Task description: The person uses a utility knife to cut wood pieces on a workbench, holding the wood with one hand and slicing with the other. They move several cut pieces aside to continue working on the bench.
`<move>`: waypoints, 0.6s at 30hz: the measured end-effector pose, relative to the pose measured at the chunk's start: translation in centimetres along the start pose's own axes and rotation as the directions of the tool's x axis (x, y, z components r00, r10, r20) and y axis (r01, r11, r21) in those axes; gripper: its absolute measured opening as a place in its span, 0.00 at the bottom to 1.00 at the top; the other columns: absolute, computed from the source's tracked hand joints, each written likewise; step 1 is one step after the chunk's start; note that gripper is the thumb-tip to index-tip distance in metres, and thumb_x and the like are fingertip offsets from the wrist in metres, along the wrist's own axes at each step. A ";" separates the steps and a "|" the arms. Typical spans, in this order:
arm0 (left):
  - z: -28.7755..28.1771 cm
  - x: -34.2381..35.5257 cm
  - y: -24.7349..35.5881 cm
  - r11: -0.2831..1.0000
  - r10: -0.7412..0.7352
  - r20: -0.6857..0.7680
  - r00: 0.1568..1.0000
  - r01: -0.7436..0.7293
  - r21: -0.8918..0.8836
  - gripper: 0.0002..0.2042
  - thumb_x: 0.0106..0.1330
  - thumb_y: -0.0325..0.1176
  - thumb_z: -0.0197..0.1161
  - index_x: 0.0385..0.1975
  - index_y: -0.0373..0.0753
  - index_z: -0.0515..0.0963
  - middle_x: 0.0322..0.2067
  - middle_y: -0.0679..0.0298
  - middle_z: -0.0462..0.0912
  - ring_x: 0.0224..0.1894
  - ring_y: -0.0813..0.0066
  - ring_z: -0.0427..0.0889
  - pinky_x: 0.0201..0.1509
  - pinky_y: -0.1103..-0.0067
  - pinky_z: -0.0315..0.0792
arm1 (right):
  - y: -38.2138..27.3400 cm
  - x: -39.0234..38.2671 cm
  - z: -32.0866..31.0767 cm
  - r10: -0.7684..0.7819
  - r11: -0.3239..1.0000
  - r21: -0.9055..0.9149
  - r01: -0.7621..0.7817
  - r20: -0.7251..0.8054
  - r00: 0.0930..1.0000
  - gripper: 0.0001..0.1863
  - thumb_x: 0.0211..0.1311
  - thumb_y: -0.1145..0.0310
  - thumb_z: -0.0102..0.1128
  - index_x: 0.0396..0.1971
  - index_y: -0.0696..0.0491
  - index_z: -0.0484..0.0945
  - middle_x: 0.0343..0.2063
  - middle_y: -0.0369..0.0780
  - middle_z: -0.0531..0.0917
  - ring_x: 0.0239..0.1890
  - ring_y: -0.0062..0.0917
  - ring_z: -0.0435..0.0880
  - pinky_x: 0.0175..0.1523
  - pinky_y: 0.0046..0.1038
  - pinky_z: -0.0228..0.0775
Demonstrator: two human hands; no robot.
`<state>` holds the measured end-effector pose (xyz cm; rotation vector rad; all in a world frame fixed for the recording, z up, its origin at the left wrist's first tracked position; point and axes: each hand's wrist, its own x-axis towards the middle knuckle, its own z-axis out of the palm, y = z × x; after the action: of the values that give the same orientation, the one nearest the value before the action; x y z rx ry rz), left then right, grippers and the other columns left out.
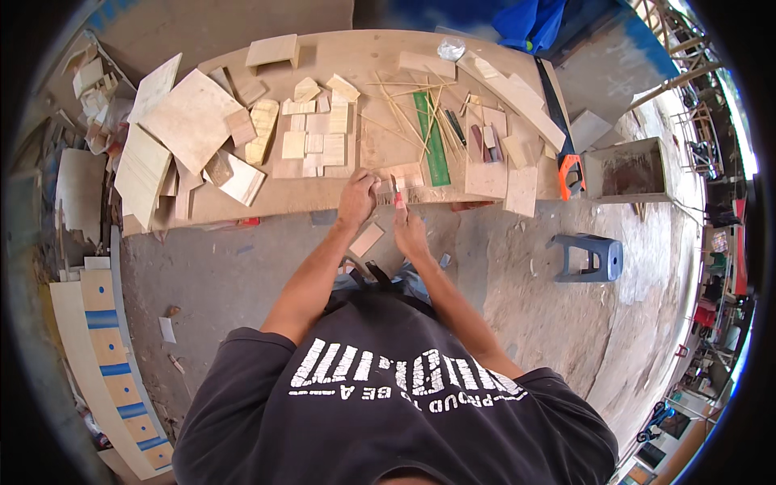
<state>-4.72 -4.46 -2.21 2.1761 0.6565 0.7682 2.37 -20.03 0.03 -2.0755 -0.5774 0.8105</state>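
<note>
Wood strip (pixel 410 173) at the workbench's (pixel 376 61) front edge, both hands at it.
Pale boards (pixel 190 117) crowd the left edge; left hand (pixel 357 198), fingers bunched narrow at the strip's left end, grip unclear; right hand (pixel 411 232) wrapped around a red-handled tool (pixel 399 199); white lettering across the dark shirt (pixel 388 420); orange-handled saw (pixel 571 176) along the right edge; grey floor (pixel 517 267) giving room before the blue stool (pixel 594 259).

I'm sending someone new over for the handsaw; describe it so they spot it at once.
Find the big brown workbench and go to its right-hand end. The handsaw lies there, running front to back, handle at the near end. Its bright orange and black handle and long dark blade set it apart from the pale wood pieces beside it.
</note>
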 end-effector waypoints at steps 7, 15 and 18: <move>-1.3 0.1 0.9 0.972 -0.089 0.098 0.991 0.107 -0.208 0.10 0.59 0.15 0.60 0.39 0.29 0.82 0.38 0.53 0.82 0.36 0.58 0.84 0.41 0.72 0.78 | 1.4 -0.1 0.8 -0.073 0.997 -0.036 0.072 -0.035 0.997 0.34 0.77 0.44 0.38 0.37 0.64 0.78 0.30 0.61 0.82 0.40 0.59 0.81 0.46 0.50 0.70; -0.9 -0.1 0.5 0.976 -0.062 0.055 0.997 0.072 -0.205 0.07 0.59 0.17 0.60 0.36 0.30 0.82 0.36 0.54 0.82 0.36 0.55 0.83 0.43 0.70 0.78 | 0.5 0.1 2.2 -0.104 0.992 -0.076 0.100 -0.052 0.993 0.28 0.77 0.51 0.44 0.33 0.65 0.76 0.31 0.65 0.79 0.40 0.65 0.78 0.42 0.55 0.69; -0.8 0.2 1.1 0.998 0.004 0.019 1.000 -0.003 -0.065 0.05 0.59 0.19 0.61 0.33 0.31 0.82 0.35 0.55 0.81 0.37 0.54 0.81 0.44 0.68 0.77 | 1.0 0.3 2.4 -0.106 0.989 -0.116 0.097 -0.078 0.991 0.27 0.77 0.52 0.44 0.31 0.64 0.75 0.30 0.65 0.79 0.40 0.64 0.78 0.42 0.55 0.68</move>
<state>-4.88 -4.60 -0.89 2.1239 0.6097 0.7589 0.96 -19.12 -2.02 -2.1516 -0.6898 0.6418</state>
